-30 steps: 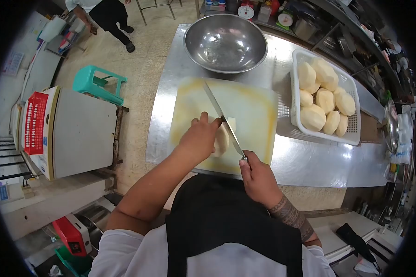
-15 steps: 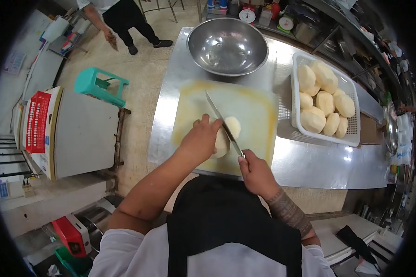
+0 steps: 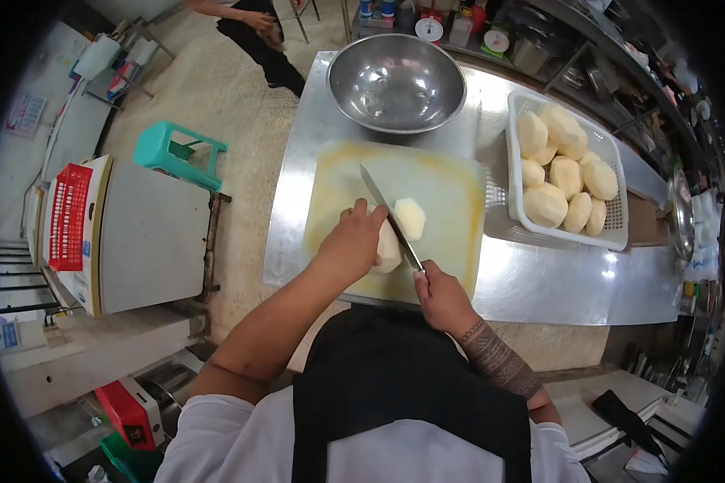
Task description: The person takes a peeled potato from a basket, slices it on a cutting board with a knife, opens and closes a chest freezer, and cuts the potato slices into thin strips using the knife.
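My right hand [image 3: 443,296] is closed round the handle of a long knife [image 3: 398,224], whose blade points up and to the left across the cutting board [image 3: 451,266]. My left hand [image 3: 351,241] grips a pale peeled root vegetable [image 3: 389,248] from its left side, with fingertips close to the blade. The blade lies along the right side of that piece. Just right of the blade, a pale cut slice [image 3: 411,219] lies flat on the board. The lower left of the held piece is hidden under my left hand.
Beyond the board stands a large metal bowl [image 3: 396,84]. A white basket [image 3: 522,211] of several peeled vegetables sits at the right of the metal table [image 3: 540,290]. Left are a green stool [image 3: 179,153] and a white cabinet [image 3: 153,237]. A person [image 3: 254,36] is at the top left.
The slice right of the blade has come away and now lies flat, showing its full face. Both hands keep their holds. The person in the background has moved to the right.
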`<state>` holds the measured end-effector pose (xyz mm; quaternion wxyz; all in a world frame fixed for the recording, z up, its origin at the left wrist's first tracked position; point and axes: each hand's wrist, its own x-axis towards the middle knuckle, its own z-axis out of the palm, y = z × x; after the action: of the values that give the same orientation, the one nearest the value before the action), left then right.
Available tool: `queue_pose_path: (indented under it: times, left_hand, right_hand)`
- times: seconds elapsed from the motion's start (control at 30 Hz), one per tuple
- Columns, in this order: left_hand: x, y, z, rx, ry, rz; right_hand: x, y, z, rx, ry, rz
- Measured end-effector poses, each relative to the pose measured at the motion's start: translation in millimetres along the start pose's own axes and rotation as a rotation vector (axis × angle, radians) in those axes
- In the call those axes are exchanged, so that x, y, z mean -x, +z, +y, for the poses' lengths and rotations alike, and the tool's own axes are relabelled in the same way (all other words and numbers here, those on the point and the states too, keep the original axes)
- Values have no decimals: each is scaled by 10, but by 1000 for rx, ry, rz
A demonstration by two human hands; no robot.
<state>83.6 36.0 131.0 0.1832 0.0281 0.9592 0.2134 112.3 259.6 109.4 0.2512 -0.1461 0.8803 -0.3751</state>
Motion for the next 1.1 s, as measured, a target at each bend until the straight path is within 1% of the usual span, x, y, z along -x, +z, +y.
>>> queue_pose_path:
  times: [0.07, 0.1, 0.2, 0.27, 0.4, 0.5, 0.6, 0.7, 0.8, 0.83, 0.97, 1.1]
  left_hand:
    - [26, 7, -23, -25, 35, 45]
    - [39, 15, -38, 3, 19, 28]
    - [-1, 9, -43, 44, -4, 2]
    - [14, 28, -22, 19, -9, 6]
    - [22, 58, -84, 54, 19, 20]
    - [54, 32, -66, 78, -15, 23]
    - [102, 120, -103, 82, -11, 117]
    - [212, 195, -98, -16, -9, 228]
    - [233, -55, 50, -7, -120, 59]
    - [177, 27, -22, -48, -95, 40]
    - [107, 90, -34, -60, -80, 25]
    - [110, 39, -28, -16, -63, 31]
  right_hand:
    - [91, -140, -125, -40, -9, -6]
    - [127, -209, -247, -63, -10, -10]
    - [155, -85, -160, -105, -66, 66]
    - [70, 129, 110, -31, -23, 38]
    - [36, 207, 182, 61, 29, 13]
    - [39, 177, 151, 73, 33, 23]
    - [44, 199, 193, 60, 23, 50]
    - [20, 168, 257, 67, 17, 35]
    - [12, 161, 253, -4, -3, 71]
    - [14, 163, 238, -7, -14, 84]
    - [36, 136, 137, 0, -22, 89]
    - [111, -173, -332, 6, -54, 66]
